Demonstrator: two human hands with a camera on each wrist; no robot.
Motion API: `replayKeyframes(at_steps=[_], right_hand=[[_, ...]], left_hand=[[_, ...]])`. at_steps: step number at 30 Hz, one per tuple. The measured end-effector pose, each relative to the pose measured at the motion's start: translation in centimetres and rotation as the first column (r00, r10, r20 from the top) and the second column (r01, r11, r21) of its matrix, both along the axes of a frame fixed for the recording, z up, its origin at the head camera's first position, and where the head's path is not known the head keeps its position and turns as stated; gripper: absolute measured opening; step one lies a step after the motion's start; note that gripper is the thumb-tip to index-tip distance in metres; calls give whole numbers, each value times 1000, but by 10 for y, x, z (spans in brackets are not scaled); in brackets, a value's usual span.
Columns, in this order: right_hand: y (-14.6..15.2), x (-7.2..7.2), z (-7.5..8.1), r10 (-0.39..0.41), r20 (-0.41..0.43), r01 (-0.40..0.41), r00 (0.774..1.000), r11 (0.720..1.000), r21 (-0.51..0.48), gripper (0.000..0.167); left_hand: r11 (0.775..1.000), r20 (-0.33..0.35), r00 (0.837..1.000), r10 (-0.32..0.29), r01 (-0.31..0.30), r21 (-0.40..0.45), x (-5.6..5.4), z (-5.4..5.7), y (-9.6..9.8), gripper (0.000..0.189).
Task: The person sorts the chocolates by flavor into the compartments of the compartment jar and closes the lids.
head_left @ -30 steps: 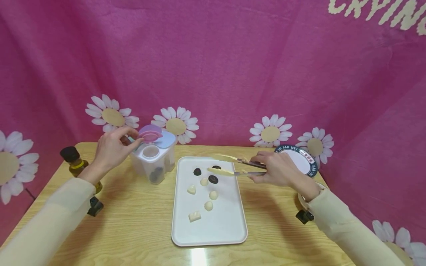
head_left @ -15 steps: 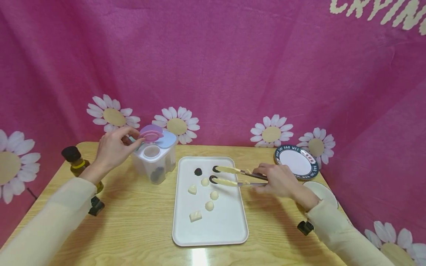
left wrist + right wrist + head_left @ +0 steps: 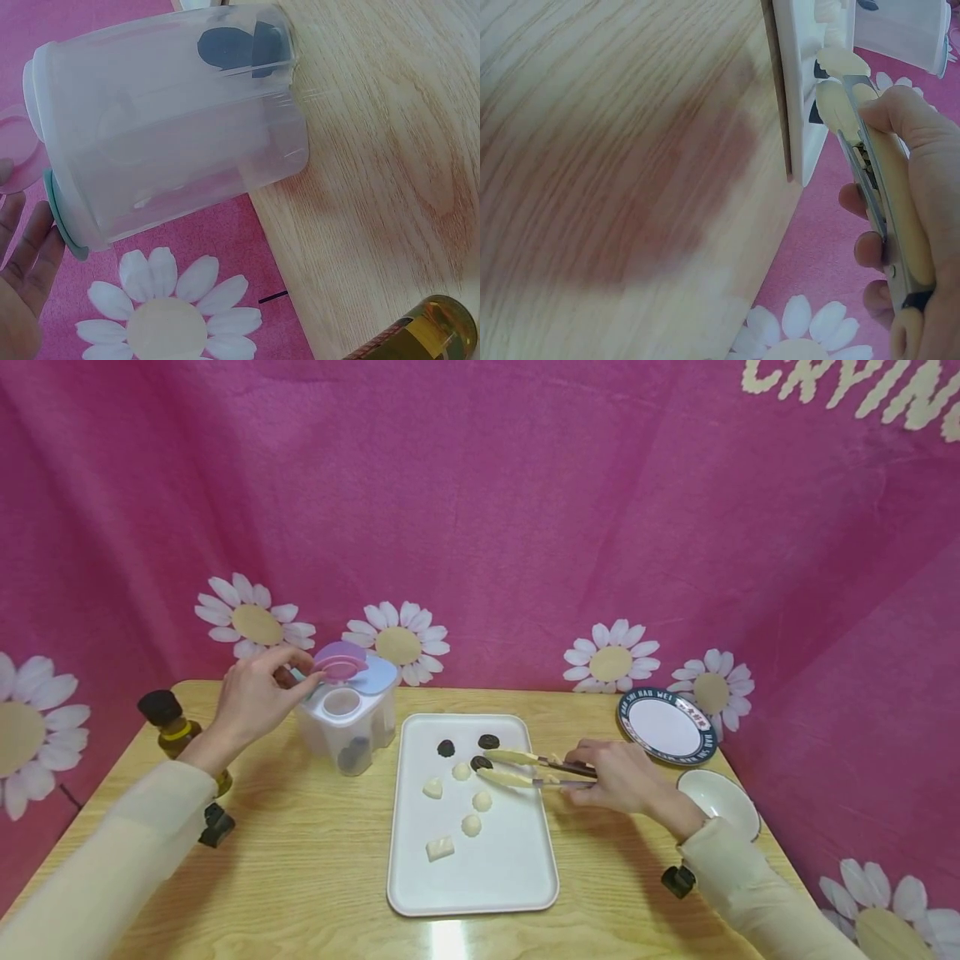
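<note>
My left hand (image 3: 258,693) pinches the raised pink lid (image 3: 339,667) of a clear multi-compartment container (image 3: 330,737). The round opening below that lid is uncovered, and dark pieces (image 3: 244,49) show through the wall in the left wrist view. In my right hand (image 3: 622,775) is a pair of tongs (image 3: 900,225) with cream tips, gripped by the handles. The tips reach over the white tray (image 3: 510,877), spread at the near dark oval chocolate-like piece (image 3: 481,763). Another dark oval piece (image 3: 489,742) lies just behind. Whether the tips touch either is unclear.
Several cream-white pieces (image 3: 471,825) and a small dark one (image 3: 446,748) lie on the tray. An oil bottle (image 3: 178,733) stands at left. A dark-rimmed plate (image 3: 667,727) and a white bowl (image 3: 720,802) sit at right. A pink curtain (image 3: 480,527) hangs behind.
The tongs have come down to the tray and shifted toward its near side, from the far dark oval to the nearer one. My left hand and the lid stay put.
</note>
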State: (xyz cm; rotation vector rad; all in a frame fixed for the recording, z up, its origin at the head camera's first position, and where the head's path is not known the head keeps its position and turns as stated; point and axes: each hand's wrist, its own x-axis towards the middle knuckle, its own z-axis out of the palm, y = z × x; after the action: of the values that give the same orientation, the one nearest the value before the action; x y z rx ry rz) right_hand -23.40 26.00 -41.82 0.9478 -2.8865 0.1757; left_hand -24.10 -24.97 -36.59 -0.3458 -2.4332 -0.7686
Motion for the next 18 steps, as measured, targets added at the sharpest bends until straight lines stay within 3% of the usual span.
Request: replayKeyframes(at_steps=[12, 18], right_hand=[[0, 0, -2, 3, 1, -3, 1000, 1000, -18, 32], [-2, -3, 8, 0, -63, -2, 998, 999, -45, 32]], left_hand=[[1000, -34, 999, 5, -5, 2, -2, -1, 1, 18], [1000, -30, 1000, 4, -4, 3, -1, -1, 1, 20]])
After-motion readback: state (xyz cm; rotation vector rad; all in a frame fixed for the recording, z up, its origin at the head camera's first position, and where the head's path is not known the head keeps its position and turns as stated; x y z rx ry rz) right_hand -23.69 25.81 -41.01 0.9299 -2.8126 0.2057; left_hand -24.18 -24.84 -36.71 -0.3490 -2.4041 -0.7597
